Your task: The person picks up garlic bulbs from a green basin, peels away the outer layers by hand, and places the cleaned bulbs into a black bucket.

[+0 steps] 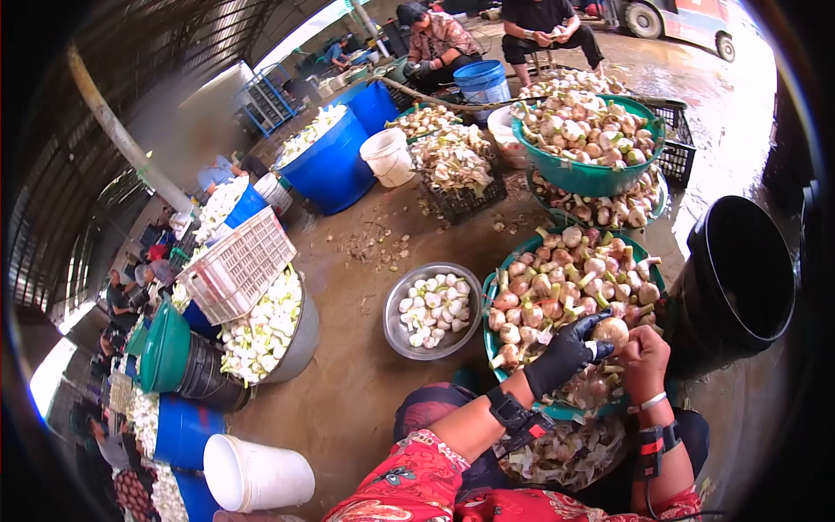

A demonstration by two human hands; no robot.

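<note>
My left hand (565, 355), in a black glove, grips a garlic bulb (611, 333) between thumb and fingers. Close against the bulb's right side is my right hand (645, 357), bare and closed; what its fingers hold, if anything, is hidden. Both hands are above a green basin (490, 335) heaped with unpeeled garlic bulbs (557, 283) with stems. To the left on the floor, a metal bowl (393, 335) holds peeled white garlic bulbs (435, 306). Papery garlic skins (565, 452) lie in a heap below the basin, between my knees.
A tall black bucket (739, 278) stands right of the basin. Behind it are stacked green basins (591, 178) of garlic. A white bucket (261, 474), grey tub (300, 335) and blue tub (326, 165) stand leftward. Co-workers (439, 43) sit at the back near a forklift (687, 22).
</note>
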